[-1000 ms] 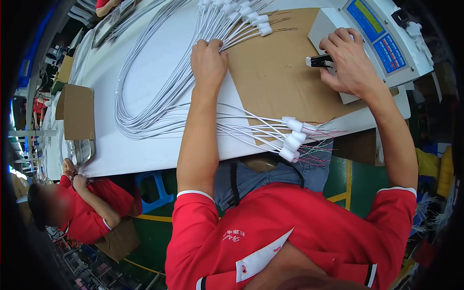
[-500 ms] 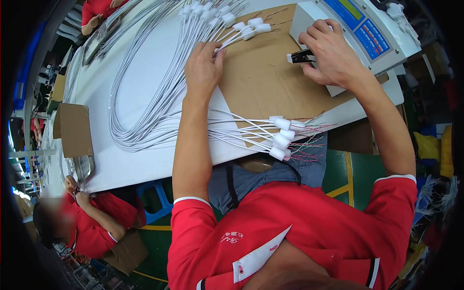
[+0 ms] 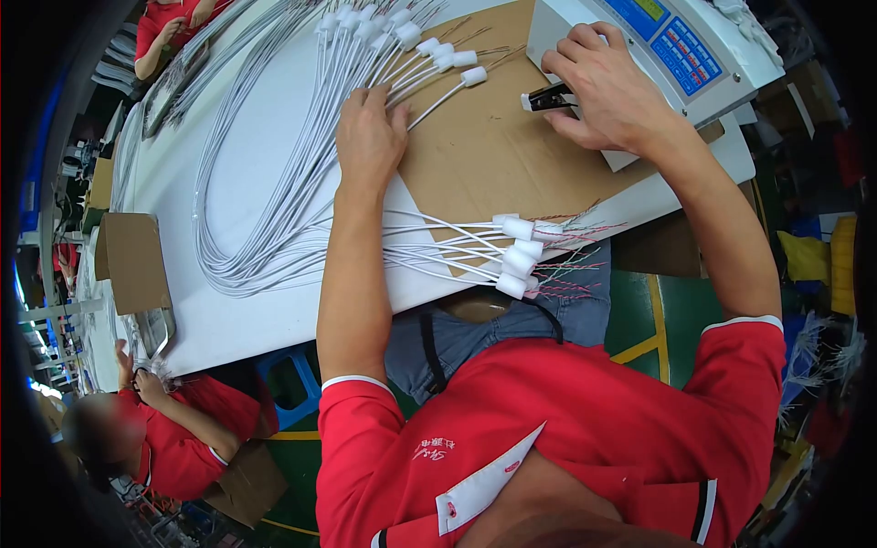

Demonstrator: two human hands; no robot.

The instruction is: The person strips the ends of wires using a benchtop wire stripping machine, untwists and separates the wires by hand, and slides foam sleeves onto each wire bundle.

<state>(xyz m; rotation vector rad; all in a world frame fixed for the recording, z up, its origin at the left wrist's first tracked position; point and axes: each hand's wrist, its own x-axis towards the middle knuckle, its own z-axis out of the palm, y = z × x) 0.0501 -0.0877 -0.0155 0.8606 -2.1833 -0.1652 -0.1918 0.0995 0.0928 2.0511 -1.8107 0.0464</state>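
My left hand [image 3: 370, 142] lies at the edge of a fanned bundle of white cables [image 3: 306, 137]. Its fingers are closed round one cable [image 3: 437, 104], which runs out to a white cylindrical end piece [image 3: 473, 77] apart from the others. More white end pieces [image 3: 408, 35] with thin bare wires sit at the bundle's far end. By the machine, my right hand [image 3: 610, 91] grips a small black tool with a white tip [image 3: 548, 97]; its exact kind is unclear. The cables' near ends, with white end pieces [image 3: 519, 262] and coloured twisted wires, lie by the table's front edge.
A white machine [image 3: 571, 41] with a blue keypad panel stands at the back right on brown cardboard [image 3: 484, 151]. On the left is a cardboard box [image 3: 137, 263]. A co-worker in red [image 3: 187, 443] sits at lower left; another person [image 3: 169, 27] is at upper left.
One cable's end piece now stands apart from the group, pointing right. My left hand's fingers have shifted along the bundle. The whole view has slid slightly left; the tool stays in my right hand.
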